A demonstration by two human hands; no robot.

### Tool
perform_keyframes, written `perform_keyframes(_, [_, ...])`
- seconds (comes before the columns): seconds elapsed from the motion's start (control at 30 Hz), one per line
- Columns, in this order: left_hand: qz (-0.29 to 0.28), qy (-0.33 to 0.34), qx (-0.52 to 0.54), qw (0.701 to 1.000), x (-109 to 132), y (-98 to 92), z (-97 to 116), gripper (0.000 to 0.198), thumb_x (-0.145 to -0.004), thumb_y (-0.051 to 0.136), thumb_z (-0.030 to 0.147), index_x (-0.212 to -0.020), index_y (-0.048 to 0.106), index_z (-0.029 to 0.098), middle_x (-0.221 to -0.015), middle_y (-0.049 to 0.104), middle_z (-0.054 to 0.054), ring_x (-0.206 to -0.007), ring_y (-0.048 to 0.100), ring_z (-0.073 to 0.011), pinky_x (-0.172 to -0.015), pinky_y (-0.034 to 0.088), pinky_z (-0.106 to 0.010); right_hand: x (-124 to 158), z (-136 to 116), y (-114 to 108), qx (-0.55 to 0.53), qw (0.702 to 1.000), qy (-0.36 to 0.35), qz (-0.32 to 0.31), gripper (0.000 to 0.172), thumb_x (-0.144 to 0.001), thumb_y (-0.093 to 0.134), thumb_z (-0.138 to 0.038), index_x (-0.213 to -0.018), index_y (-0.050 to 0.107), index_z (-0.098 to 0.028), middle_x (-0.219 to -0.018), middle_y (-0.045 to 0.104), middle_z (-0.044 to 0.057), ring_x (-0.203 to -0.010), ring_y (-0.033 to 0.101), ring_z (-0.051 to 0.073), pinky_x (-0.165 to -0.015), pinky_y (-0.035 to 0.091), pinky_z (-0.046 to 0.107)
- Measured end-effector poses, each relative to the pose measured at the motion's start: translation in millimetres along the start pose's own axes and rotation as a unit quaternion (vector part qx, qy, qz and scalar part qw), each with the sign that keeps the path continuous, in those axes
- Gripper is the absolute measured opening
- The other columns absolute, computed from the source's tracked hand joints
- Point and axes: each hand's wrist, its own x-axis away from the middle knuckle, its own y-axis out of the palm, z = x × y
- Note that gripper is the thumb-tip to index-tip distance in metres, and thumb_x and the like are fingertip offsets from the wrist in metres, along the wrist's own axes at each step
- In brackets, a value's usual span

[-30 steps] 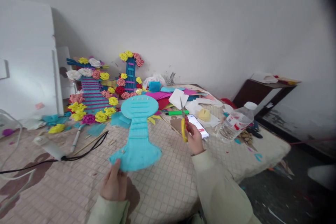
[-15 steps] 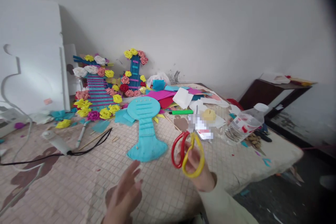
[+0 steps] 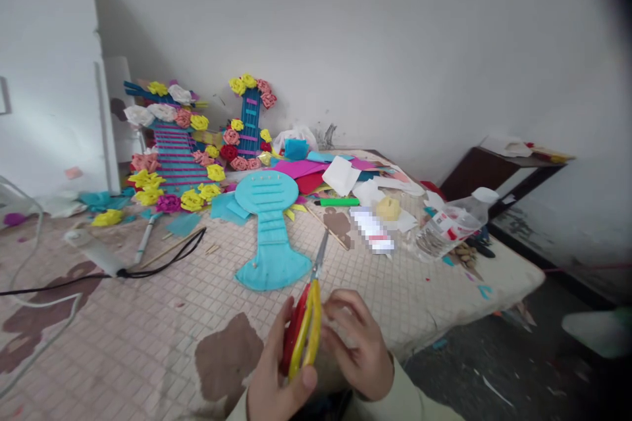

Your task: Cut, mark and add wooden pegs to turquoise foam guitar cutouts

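Near the bottom centre, my left hand [image 3: 281, 365] is closed round the handles of scissors [image 3: 305, 329] with one red and one yellow loop. The blades look closed and point up and away. My right hand [image 3: 358, 345] is just right of the handles, fingers curled and apart, with nothing visible in it. Beyond the scissors a light-blue padded shape [image 3: 272, 230] lies flat on the table, with a round top, a narrow neck, a flared base and small pale beads.
Flower-trimmed pieces [image 3: 175, 151] lean at the back left. Coloured paper [image 3: 301, 168], a green marker [image 3: 340, 202], a blurred-out phone [image 3: 372, 230] and a plastic bottle [image 3: 451, 227] lie behind and right. A glue gun [image 3: 93, 253] with a cable rests at left.
The scissors have passed from my right hand to my left and now point away. My left hand has moved right and closed on them. The view has shifted slightly.
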Motion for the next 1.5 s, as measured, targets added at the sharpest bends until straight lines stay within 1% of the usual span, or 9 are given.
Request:
perform_keyframes(0.1, [-0.005, -0.018, 0.014, 1.0, -2.9, -1.4, 3.5, 0.091, -0.067, 0.059, 0.057, -0.136, 0.021, 0.01, -0.142, 0.027, -0.018, -0.131, 0.027, -0.0283, -0.107, 0.029, -0.039, -11.9, 0.2, -4.8, 0.097, 0.987, -0.123, -0.046, 0.036, -0.081, 0.049, -0.01, -0.114, 0.056, -0.024, -0.107, 0.049, 0.01, -0.091, 0.05, 0.02, -0.075, 0.047, 0.034])
perform_keyframes(0.37, [0.032, -0.061, 0.035, 0.997, -19.9, 2.8, 52.3, 0.084, -0.055, 0.057, 0.072, -0.113, 0.053, 0.011, -0.103, 0.062, -0.016, -0.095, 0.058, -0.0304, -0.081, 0.05, -0.039, -41.4, 2.2, 17.1, 0.185, 0.961, -0.205, -0.02, 0.02, -0.081, 0.057, -0.02, -0.097, 0.064, -0.029, -0.091, 0.061, 0.006, -0.077, 0.055, 0.019, -0.065, 0.047, 0.034])
perform_keyframes(0.53, [0.045, 0.033, 0.0, 0.998, -19.2, -0.7, 39.5, 0.079, -0.067, 0.046, 0.07, -0.125, 0.044, 0.016, -0.113, 0.059, -0.014, -0.097, 0.058, -0.0275, -0.076, 0.051, -0.037, -55.4, 24.7, 16.5, 0.122, 0.956, -0.265, -0.012, 0.018, -0.081, 0.052, -0.015, -0.093, 0.06, -0.027, -0.099, 0.063, 0.006, -0.087, 0.06, 0.021, -0.069, 0.05, 0.037])
perform_keyframes(0.63, [0.052, 0.134, -0.205, 0.968, -23.2, -22.9, 19.7, 0.058, -0.082, 0.041, 0.05, -0.133, 0.034, 0.023, -0.125, 0.052, -0.011, -0.112, 0.05, -0.0255, -0.088, 0.044, -0.04, -74.3, 33.2, 3.5, 0.073, 0.965, -0.248, 0.037, 0.023, -0.079, 0.054, -0.017, -0.101, 0.055, -0.024, -0.101, 0.063, 0.008, -0.089, 0.06, 0.022, -0.071, 0.051, 0.04])
perform_keyframes(0.73, [0.103, 0.206, -0.466, 0.854, -37.3, -55.7, 5.8, 0.029, -0.083, 0.046, 0.035, -0.105, 0.061, 0.024, -0.103, 0.062, -0.008, -0.097, 0.054, -0.0236, -0.083, 0.043, -0.041, -101.0, 31.3, -7.8, 0.006, 0.954, -0.238, 0.181, 0.011, -0.083, 0.048, -0.027, -0.091, 0.055, -0.024, -0.083, 0.063, 0.005, -0.076, 0.061, 0.021, -0.07, 0.051, 0.041])
perform_keyframes(0.8, [0.118, 0.223, -0.565, 0.786, -49.9, -74.8, 3.2, 0.023, -0.083, 0.046, 0.03, -0.092, 0.065, 0.022, -0.09, 0.064, -0.006, -0.084, 0.056, -0.0207, -0.072, 0.045, -0.035, -119.8, 26.9, -9.6, -0.035, 0.944, -0.19, 0.269, 0.015, -0.085, 0.044, -0.034, -0.079, 0.054, -0.024, -0.073, 0.061, 0.003, -0.071, 0.06, 0.02, -0.07, 0.05, 0.041])
perform_keyframes(0.9, [0.1, 0.236, -0.633, 0.731, -66.6, -89.7, 6.3, 0.017, -0.082, 0.05, 0.029, -0.088, 0.065, 0.023, -0.085, 0.064, -0.003, -0.079, 0.056, -0.0182, -0.066, 0.042, -0.031, -144.0, 22.6, -4.5, -0.121, 0.916, -0.141, 0.357, 0.021, -0.087, 0.04, -0.033, -0.072, 0.05, -0.022, -0.07, 0.057, 0.002, -0.063, 0.055, 0.016, -0.063, 0.048, 0.035])
perform_keyframes(1.1, [0.075, 0.227, -0.646, 0.724, -79.0, -88.0, 10.9, 0.013, -0.081, 0.053, 0.028, -0.08, 0.065, 0.024, -0.082, 0.064, -0.001, -0.077, 0.055, -0.0168, -0.066, 0.04, -0.03, -159.4, 39.2, 10.6, -0.231, 0.897, -0.013, 0.375, 0.023, -0.088, 0.036, -0.036, -0.075, 0.046, -0.02, -0.076, 0.053, 0.002, -0.053, 0.044, 0.01, -0.05, 0.041, 0.024])
perform_keyframes(1.5, [0.077, 0.292, -0.633, 0.713, -79.5, -89.6, 9.1, 0.011, -0.08, 0.055, 0.027, -0.079, 0.065, 0.023, -0.078, 0.063, 0.0, -0.074, 0.055, -0.0151, -0.066, 0.039, -0.028, -142.1, 67.4, 19.2, -0.303, 0.886, 0.076, 0.343, 0.026, -0.086, 0.042, -0.04, -0.072, 0.048, -0.019, -0.068, 0.053, 0.0, -0.049, 0.043, 0.009, -0.044, 0.036, 0.022])
